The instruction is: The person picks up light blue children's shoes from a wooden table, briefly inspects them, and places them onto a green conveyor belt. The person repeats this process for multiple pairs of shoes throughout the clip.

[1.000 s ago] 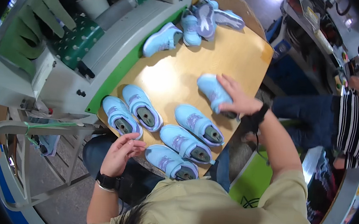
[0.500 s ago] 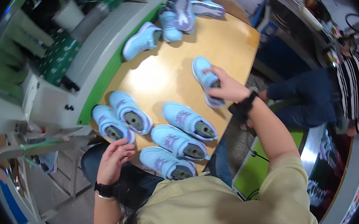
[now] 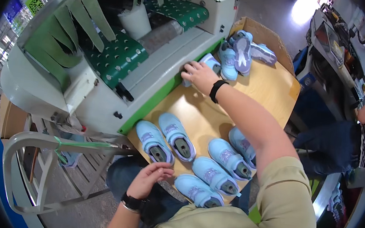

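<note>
At the far side of the wooden table, my right hand (image 3: 200,77) reaches over a light blue sneaker (image 3: 210,62) and closes around it, hiding its middle. My left hand (image 3: 151,178) holds nothing; its fingers are loosely stretched beside the heel of another blue sneaker (image 3: 150,138). A matching sneaker (image 3: 174,131) lies alongside that one. To their right, several more blue sneakers form a row, among them a near one (image 3: 193,189), a middle one (image 3: 212,173) and one partly behind my right forearm (image 3: 238,139).
A pile of sneakers (image 3: 242,54) lies at the table's far end against a cardboard edge (image 3: 271,34). Along the left runs a machine with a green dotted belt (image 3: 117,59) and hanging strips. A metal rail (image 3: 14,172) stands at the lower left. Another person (image 3: 329,143) sits at the right.
My right hand has released one sneaker at the end of the right-hand row and moved left and away to another beside the machine. My left hand stays near the same sneaker. The view has shifted.
</note>
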### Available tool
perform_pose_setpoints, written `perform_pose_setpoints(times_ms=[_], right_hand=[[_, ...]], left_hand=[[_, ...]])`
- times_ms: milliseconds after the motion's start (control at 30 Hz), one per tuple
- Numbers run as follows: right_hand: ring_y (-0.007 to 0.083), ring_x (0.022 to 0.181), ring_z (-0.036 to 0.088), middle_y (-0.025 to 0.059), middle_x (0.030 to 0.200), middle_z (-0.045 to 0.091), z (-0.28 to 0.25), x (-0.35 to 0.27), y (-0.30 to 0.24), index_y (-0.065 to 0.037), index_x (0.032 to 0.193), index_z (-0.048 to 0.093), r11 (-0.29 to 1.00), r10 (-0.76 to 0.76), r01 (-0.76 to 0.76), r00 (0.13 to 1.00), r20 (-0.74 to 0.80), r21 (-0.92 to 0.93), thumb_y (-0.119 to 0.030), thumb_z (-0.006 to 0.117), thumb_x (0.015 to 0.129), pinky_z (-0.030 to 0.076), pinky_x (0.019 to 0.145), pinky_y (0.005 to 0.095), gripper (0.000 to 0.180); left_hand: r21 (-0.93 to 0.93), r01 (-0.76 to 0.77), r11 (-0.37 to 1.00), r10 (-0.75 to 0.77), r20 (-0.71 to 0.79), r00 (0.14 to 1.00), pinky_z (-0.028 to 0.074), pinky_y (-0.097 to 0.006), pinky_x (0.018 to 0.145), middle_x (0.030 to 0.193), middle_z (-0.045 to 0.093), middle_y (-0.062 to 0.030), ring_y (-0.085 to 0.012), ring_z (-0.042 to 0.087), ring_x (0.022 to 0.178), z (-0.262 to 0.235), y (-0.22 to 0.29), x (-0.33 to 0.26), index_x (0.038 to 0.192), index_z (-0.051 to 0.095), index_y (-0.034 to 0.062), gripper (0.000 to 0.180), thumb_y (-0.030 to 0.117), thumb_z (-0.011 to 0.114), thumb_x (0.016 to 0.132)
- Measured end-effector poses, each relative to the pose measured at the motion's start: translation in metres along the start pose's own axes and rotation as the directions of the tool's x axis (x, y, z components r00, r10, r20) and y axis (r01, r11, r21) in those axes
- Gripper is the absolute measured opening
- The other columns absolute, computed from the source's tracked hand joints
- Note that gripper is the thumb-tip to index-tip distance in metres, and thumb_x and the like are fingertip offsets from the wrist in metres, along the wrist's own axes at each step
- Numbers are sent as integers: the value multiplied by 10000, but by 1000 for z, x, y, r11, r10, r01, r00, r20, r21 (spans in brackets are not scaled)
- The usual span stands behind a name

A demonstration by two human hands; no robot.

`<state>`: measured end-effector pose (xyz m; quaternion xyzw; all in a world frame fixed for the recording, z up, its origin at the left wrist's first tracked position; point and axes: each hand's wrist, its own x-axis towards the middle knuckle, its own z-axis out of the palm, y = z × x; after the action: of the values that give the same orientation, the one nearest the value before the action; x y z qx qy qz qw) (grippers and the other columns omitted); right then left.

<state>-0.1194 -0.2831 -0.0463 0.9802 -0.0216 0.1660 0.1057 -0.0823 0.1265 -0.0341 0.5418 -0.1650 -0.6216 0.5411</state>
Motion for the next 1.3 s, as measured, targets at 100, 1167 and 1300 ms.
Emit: perform_pose_setpoints(times_ms=[100,1167,1300], right_hand=[[257,1082,554,59,1106,570,7,1,4,-181,1029,556,982,-160,155,986,-39,-110,-121,621,794,425,956,433,252],[157,960,647,86,1082,670,-222,-130,-158,54,1252,602,-406,300,-318,839,453,857,-267,486,1050,572,821,335,396],[162,926,649,85,1026,666,-223,-130,-156,49,1188,626,-428,290,-332,831,475,841,-282,491,1047,584,787,341,383]], left_hand=[[25,-13,1000,13,10,1000,493,-297,945,1193,651,-142,-183,636,1061,0,7,-1,1318,523,-17,351,160,518,1015],[-572,40,819,239,404,883,582,-445,797,1395,506,-173,-371,637,1068,106,18,-2,1499,318,33,1063,823,474,804],[-578,110,809,253,510,822,571,-431,795,1286,571,-225,-356,644,1049,91,7,3,1477,350,31,1057,846,419,807]])
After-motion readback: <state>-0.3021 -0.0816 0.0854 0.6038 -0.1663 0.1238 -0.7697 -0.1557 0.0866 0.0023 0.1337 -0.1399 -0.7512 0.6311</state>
